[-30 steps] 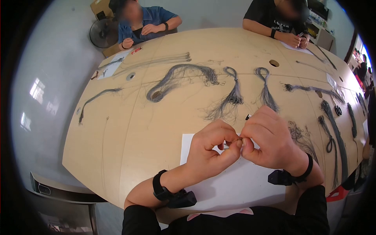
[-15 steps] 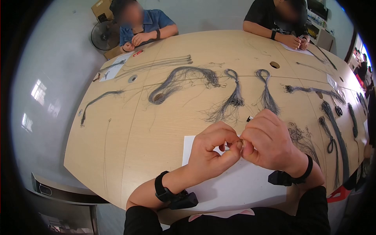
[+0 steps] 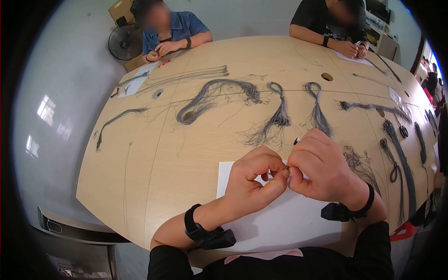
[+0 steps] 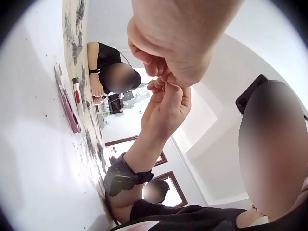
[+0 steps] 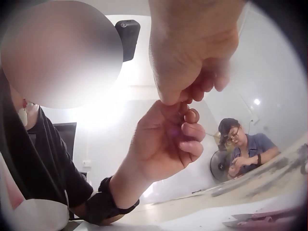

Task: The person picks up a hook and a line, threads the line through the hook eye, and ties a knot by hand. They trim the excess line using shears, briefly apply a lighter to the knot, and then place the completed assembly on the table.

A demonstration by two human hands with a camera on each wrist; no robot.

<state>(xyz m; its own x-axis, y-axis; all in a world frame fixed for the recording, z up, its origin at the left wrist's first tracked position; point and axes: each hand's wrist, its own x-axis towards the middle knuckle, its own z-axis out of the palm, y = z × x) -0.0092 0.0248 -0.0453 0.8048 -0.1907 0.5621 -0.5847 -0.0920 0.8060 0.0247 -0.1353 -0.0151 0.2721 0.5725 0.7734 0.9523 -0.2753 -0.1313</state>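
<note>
In the head view, the left hand (image 3: 254,176) and the right hand (image 3: 322,168) meet fingertip to fingertip above a white sheet (image 3: 280,224). Between them, thumbs and forefingers pinch a tiny dark thing (image 3: 286,167), too small to identify. The left wrist view has the right hand (image 4: 166,110) below the left hand (image 4: 173,43), their tips touching. From the right wrist, the left hand (image 5: 161,142) shows a small dark bit between thumb and forefinger, against the right hand (image 5: 192,57). The other fingers of both hands are curled.
Grey strand bundles (image 3: 280,112) lie across the wooden table (image 3: 186,163). Pink-handled scissors (image 4: 70,113) and a red-and-white marker (image 4: 77,91) rest near the hands. Black scissors (image 3: 403,130) lie at the right. Two people sit across the table.
The head view has shifted slightly since the first frame. Both hands keep their fingertip grip, with only slight finger movement. The person at the far left has brought their hands together.
</note>
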